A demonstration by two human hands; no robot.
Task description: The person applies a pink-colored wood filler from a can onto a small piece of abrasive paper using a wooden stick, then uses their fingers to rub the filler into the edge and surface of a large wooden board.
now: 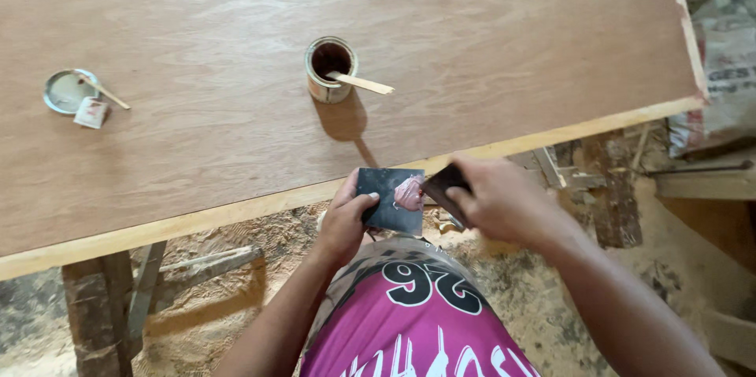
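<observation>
My left hand (344,222) holds a small dark square plate (386,197) with a lump of pinkish putty (409,193) on its right side. My right hand (498,197) grips a dark flat scraper (441,186) whose edge touches the putty. Both hands are just in front of the near edge of a large plywood board (197,149). On the board stands an open tin (330,69) with dark contents and a wooden stick (364,83) resting in it.
A round tin lid (68,90) with a thin stick and a small scrap lies at the board's left. A wooden trestle leg (94,306) stands below. Sawdust and wood offcuts (567,172) cover the floor. A sack (728,62) lies at the right.
</observation>
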